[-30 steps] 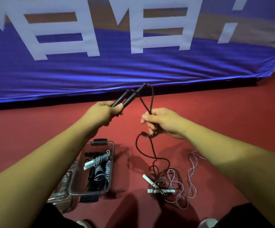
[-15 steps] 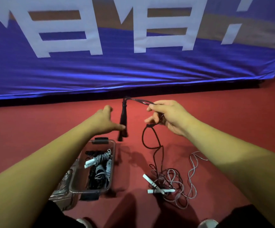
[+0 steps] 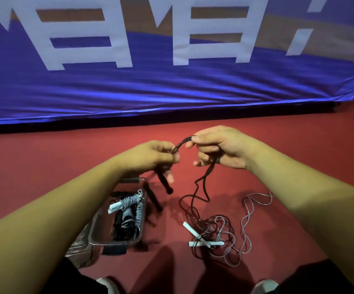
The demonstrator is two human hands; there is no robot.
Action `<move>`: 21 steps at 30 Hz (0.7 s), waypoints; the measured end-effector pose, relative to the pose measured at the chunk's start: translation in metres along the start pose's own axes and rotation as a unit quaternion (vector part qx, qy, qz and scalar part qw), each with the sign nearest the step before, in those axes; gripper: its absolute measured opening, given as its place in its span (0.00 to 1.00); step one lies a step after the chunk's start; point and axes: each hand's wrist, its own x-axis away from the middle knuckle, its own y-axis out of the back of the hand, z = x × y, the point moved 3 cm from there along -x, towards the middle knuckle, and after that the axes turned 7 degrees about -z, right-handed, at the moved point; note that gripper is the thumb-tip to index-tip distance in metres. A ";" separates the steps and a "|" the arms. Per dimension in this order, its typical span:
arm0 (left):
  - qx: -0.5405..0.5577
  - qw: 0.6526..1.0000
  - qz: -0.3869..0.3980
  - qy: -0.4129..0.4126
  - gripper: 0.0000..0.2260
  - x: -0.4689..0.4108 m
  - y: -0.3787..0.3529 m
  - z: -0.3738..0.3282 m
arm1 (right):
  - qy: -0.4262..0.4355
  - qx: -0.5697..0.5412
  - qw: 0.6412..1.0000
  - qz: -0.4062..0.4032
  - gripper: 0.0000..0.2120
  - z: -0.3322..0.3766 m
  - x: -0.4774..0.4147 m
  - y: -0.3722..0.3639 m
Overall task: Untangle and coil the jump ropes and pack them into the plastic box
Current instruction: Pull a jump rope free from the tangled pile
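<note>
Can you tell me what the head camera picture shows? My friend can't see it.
Two bare hands hold a black jump rope above a red floor: left hand on its handles, right hand on the cord. A clear plastic box holds coiled ropes; a tangled grey rope lies beside.

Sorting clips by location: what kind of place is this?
Probably a sports hall or gym: a red sports-type floor, a large blue banner with white lettering along the wall, and jump ropes lying about.

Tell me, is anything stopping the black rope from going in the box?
Yes. The black rope trails down from the right hand into the tangle with the grey rope on the floor. The box is open, with coiled ropes inside.
</note>
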 end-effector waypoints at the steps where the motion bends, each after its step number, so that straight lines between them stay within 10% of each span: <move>1: -0.051 0.999 -0.011 0.013 0.04 0.001 0.003 0.000 | -0.018 0.012 1.000 -0.003 0.08 -0.002 0.000 0.009; 7: -0.269 0.956 -0.114 0.028 0.08 -0.002 0.035 0.005 | -0.097 0.284 0.953 -0.029 0.07 -0.026 0.000 0.045; 16: -0.055 0.992 -0.087 0.078 0.06 0.007 0.021 0.003 | 0.059 0.455 0.882 -0.108 0.15 -0.019 -0.004 0.050; 21: -0.100 0.993 -0.042 0.051 0.06 0.004 0.000 -0.010 | 0.069 0.282 0.957 -0.014 0.20 -0.024 -0.009 0.002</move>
